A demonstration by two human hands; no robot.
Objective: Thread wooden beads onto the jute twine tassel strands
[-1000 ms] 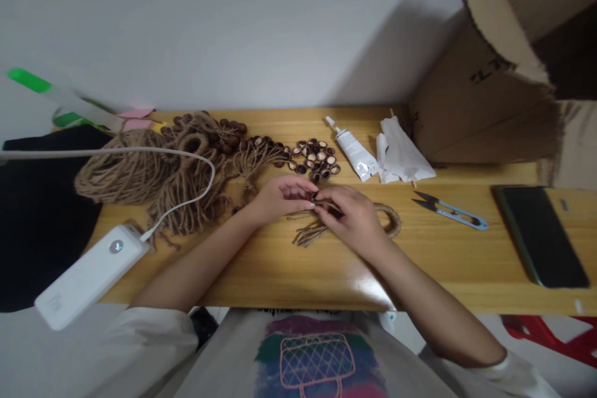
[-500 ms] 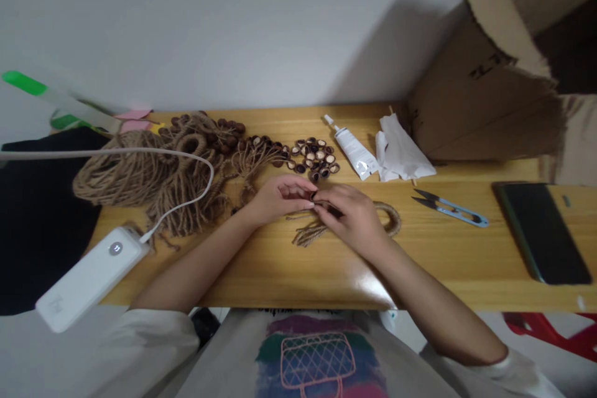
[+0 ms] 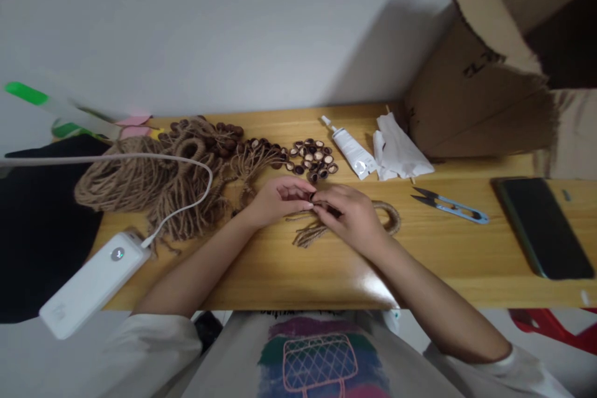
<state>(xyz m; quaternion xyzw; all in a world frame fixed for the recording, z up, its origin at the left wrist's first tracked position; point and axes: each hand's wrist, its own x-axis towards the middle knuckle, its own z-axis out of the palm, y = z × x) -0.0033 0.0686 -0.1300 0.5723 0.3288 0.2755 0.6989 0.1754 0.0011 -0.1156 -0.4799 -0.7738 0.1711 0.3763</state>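
In the middle of the table, my left hand (image 3: 280,202) and my right hand (image 3: 352,214) meet at the fingertips. Both pinch a small dark brown nut shell (image 3: 311,196), largely covered by the fingers. Beneath my right hand lies a twine cord; its loose strand ends (image 3: 308,235) fan out on the left, and its wrapped loop (image 3: 394,217) shows on the right. Whether my right fingers also grip the twine is hidden. Just behind the hands sits a cluster of halved nut shells (image 3: 319,154), several with pale insides.
Behind the hands lie a white glue tube (image 3: 353,150), crumpled white paper (image 3: 398,149) and blue thread snips (image 3: 454,206). A phone (image 3: 543,227) and cardboard box (image 3: 476,93) are to the right. Left are twine bundles (image 3: 125,177) and a white power bank (image 3: 96,283) with its cable.
My hands keep nearly the same pinch on the nut shell. The head view has shifted slightly, moving the box and phone a little leftward in the picture.
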